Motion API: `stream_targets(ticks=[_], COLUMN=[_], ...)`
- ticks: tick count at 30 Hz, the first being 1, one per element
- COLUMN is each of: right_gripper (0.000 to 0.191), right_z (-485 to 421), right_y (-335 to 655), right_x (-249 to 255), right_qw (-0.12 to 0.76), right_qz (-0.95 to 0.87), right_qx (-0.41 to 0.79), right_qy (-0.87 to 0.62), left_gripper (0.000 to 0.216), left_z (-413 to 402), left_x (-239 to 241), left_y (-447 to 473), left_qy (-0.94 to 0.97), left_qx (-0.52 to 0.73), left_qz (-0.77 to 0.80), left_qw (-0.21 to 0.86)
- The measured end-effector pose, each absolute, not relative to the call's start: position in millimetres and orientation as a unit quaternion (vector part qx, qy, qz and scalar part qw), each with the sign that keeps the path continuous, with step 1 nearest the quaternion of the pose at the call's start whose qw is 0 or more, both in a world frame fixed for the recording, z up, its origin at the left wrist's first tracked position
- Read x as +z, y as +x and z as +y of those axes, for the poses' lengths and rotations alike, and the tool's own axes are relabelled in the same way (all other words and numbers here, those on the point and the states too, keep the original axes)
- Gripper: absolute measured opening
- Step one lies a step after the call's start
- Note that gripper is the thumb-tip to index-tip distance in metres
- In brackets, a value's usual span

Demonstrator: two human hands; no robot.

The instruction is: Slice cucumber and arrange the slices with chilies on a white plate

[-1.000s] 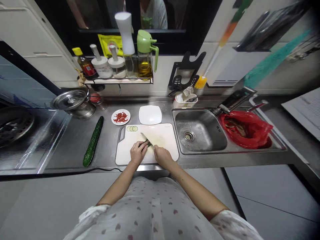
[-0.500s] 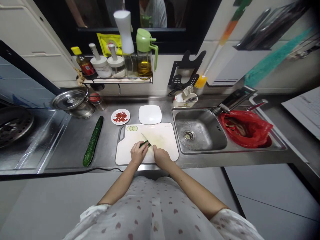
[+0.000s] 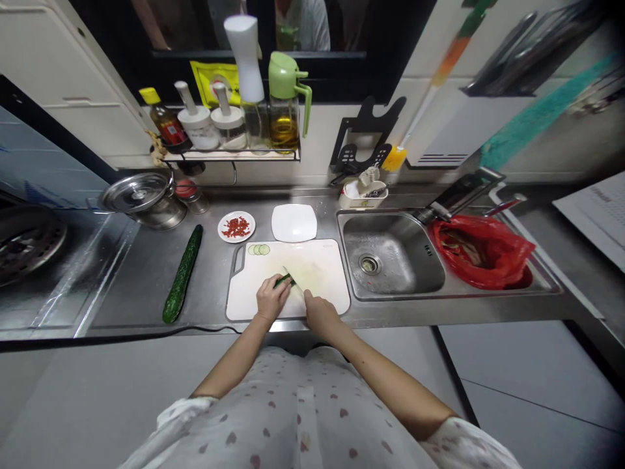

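Observation:
A white cutting board with a grey edge lies in front of me. My left hand presses a dark green piece of cucumber against it, fingers closed on it. In my right hand is a knife, its blade slanting up and left right beside the cucumber piece; the handle is hidden in my fist. Several thin cucumber slices overlap at the board's upper left. A whole cucumber lies on the counter to the left.
Behind the board stand a plate of chopped red pieces and a white square plate. To the right is a steel sink with a red plastic bag beyond it. A lidded pot is at left, below a condiment shelf.
My right hand has shifted slightly right with the knife, and the blade sits a little farther right and lower. My left hand stays on the cucumber piece.

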State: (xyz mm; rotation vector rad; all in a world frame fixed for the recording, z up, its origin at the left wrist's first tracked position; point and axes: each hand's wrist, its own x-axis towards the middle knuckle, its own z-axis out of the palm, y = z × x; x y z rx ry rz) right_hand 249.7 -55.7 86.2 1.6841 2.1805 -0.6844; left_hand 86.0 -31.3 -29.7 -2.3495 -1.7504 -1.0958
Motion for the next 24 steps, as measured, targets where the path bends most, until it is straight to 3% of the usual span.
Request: stream_targets(ticks=[24], right_gripper=[0.04], right_z=[-34], right_y=[237], right_x=[81], right_qw=[0.133], right_qz=[0.765], right_qx=[-0.254], right_qy=[0.577], left_gripper=[0.021], left_z=[-32], left_x=[-30], left_y=[85], left_qy=[-0.752], left_qx=[-0.346], left_qz=[-0.561], left_qw=[-0.015])
